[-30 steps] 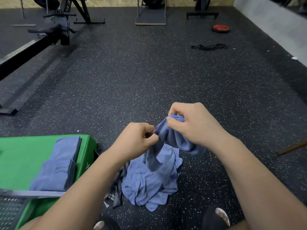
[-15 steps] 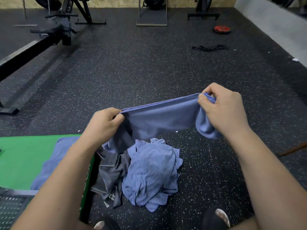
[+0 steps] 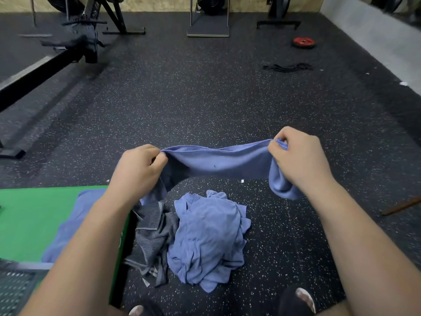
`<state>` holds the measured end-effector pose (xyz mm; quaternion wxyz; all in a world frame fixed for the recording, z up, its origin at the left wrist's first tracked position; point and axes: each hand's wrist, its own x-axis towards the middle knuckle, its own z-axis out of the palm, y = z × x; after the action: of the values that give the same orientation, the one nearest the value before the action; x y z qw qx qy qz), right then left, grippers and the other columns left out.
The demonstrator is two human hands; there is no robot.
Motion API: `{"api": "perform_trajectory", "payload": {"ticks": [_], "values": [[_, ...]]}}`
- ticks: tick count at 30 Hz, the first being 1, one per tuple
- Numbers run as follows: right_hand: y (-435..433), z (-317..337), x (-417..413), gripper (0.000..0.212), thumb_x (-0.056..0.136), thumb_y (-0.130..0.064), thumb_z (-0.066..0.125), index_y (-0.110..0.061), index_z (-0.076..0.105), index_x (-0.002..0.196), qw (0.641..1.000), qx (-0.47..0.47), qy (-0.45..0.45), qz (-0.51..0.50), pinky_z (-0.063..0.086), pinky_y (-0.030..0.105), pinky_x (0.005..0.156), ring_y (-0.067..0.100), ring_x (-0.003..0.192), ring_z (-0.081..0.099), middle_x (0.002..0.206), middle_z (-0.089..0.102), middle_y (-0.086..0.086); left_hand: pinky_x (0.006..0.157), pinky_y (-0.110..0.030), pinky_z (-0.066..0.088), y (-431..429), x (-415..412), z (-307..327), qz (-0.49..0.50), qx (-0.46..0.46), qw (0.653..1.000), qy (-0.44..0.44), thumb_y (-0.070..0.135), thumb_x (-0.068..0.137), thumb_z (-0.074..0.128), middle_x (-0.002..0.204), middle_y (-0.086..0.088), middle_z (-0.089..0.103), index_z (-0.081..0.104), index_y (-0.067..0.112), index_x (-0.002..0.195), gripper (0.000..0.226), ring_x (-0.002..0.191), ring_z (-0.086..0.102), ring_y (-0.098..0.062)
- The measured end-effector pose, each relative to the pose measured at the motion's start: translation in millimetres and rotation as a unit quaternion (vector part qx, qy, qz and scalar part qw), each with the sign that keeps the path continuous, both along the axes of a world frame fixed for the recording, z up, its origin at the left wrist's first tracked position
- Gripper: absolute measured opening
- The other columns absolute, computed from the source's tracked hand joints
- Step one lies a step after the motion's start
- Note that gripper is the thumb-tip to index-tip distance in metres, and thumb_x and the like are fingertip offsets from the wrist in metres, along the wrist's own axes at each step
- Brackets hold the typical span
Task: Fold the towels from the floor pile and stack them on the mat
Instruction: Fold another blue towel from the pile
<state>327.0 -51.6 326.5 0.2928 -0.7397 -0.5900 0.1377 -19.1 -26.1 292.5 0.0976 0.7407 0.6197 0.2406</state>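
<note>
Both hands are up at mid-frame with a blue towel (image 3: 218, 161) stretched between them above the speckled black floor (image 3: 205, 99). The left hand (image 3: 139, 169), left of centre, has its fingers curled tight and pinches one end of the top edge against the thumb. The right hand (image 3: 298, 160), right of centre and a touch higher in the frame, is curled the same way, gripping the other end with a bunch of cloth hanging below the fist. The top edge runs fairly straight from fist to fist and the rest of the cloth drapes below it; beneath the left hand a loose tail drops toward the heap. Lower centre sits the floor pile (image 3: 209, 238), crumpled blue cloth, with a grey striped towel (image 3: 155, 233) bunched against its left side. At lower left lies the green mat (image 3: 29, 215), and on it a blue towel stack (image 3: 68, 226), partly hidden by the left forearm. In the upper right of the frame a red weight plate (image 3: 304, 42) lies on the floor, a black band (image 3: 287, 67) just below it.
</note>
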Motion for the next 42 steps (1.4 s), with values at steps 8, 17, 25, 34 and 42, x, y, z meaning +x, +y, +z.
{"api": "perform_trajectory", "payload": {"ticks": [8,17,25,34,42], "values": [[-1,-8,-16,0.012,0.097,-0.033,0.058,-0.027,0.063,0.088,0.997,-0.034,0.008,0.071,0.058,0.045,0.073,0.025,0.080,0.067,0.081,0.071,0.000,0.073,-0.037,0.050,-13,31,-3,-0.099,-0.003,0.995,-0.005,0.041,0.099,0.055,0.083,0.008,0.069,0.075,0.023,0.086,0.031,0.078,0.065,-0.018],[-8,-18,-46,0.045,0.084,-0.037,0.086,-0.042,0.065,0.124,0.958,-0.106,0.068,0.256,0.037,0.021,0.058,0.000,0.054,0.051,0.065,0.052,-0.010,0.074,-0.035,0.052,-31,70,3,-0.178,0.000,0.983,-0.047,0.040,0.095,0.061,0.083,0.011,0.071,0.077,0.025,0.088,0.023,0.077,0.065,-0.011],[-7,-22,-58,0.015,0.083,-0.030,0.081,-0.032,0.070,0.093,0.930,-0.162,0.072,0.321,0.052,0.035,0.070,0.011,0.067,0.059,0.079,0.072,0.001,0.069,-0.027,0.050,-42,72,14,-0.189,-0.043,0.977,-0.090,0.032,0.092,0.072,0.078,0.014,0.073,0.080,0.028,0.086,0.011,0.074,0.066,-0.006],[-4,-24,-46,0.009,0.081,-0.028,0.072,-0.028,0.063,0.085,0.958,-0.149,-0.016,0.246,0.057,0.039,0.066,0.016,0.063,0.063,0.069,0.068,-0.004,0.065,-0.036,0.057,-34,56,10,-0.103,-0.077,0.991,0.043,0.035,0.085,0.071,0.065,0.010,0.068,0.075,0.027,0.082,0.009,0.065,0.063,-0.007],[-3,-22,-37,0.005,0.084,-0.029,0.066,-0.031,0.063,0.087,0.960,-0.149,-0.047,0.233,0.060,0.042,0.064,0.015,0.059,0.064,0.067,0.067,-0.007,0.067,-0.028,0.040,-29,54,7,-0.123,-0.030,0.991,-0.048,0.024,0.092,0.072,0.078,0.012,0.062,0.063,0.026,0.080,0.016,0.076,0.058,-0.003]]}}
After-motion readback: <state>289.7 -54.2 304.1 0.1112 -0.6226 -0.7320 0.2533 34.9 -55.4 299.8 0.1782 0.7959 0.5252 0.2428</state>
